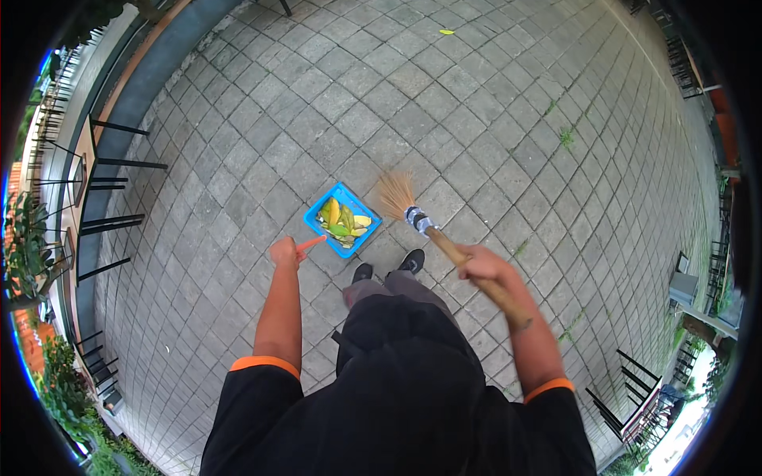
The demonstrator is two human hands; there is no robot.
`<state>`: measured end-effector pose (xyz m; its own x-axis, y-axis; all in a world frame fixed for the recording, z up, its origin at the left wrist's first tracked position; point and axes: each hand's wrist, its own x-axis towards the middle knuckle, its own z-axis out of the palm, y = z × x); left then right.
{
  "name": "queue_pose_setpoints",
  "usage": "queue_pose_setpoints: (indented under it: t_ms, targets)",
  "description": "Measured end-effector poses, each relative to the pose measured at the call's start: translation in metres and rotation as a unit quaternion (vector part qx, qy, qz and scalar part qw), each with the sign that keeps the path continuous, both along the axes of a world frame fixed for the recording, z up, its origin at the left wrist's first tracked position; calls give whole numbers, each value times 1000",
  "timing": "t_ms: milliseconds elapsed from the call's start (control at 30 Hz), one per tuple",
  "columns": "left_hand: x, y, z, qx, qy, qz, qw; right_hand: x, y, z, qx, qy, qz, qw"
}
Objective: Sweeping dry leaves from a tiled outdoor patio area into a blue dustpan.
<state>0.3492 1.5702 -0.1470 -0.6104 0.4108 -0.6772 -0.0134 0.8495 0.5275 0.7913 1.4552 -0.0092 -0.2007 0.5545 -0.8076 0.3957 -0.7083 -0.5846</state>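
Observation:
My left hand point(287, 252) is closed around the orange handle point(312, 243) of a blue plastic dustpan point(368, 239). Yellow and green fallen leaves point(342, 220) lie in the pan. In my right hand point(483, 263) is the thick wooden handle point(443, 243) of a stick broom, which slants up and left in the view. Its bristles point(397, 193), bound with dark and pale wrapping, fan out just right of the dustpan and look slightly blurred. My dark shoes point(412, 260) stand just below the pan.
Grey stone pavers point(369, 128) cover the ground, with small weeds point(567, 138) in some joints. One yellow leaf point(446, 32) lies far ahead. Tables with black metal legs point(119, 223) line the left side; more furniture point(631, 387) stands at lower right. A grey box point(683, 288) is at the right.

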Motion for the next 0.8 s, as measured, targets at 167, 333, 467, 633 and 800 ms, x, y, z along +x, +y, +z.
queue_pose_setpoints:
  t_ms: [167,333,467,633,800]
  targets:
    - [-20,-6,-4,15,-20,16,1000,40,10,92,-61,34,-63,996]
    - [-14,-2,2,14,-36,-12,999,13,9,63,24,-78,-34,996]
    - [-15,-2,-6,36,-104,13,994,-47,2,-1,10,-75,12,997]
    - [-24,-9,10,10,-126,47,991,-60,-17,40,3,-28,68,997]
    - [-82,-40,-17,60,-200,102,973,-59,-13,108,-49,23,-22,998]
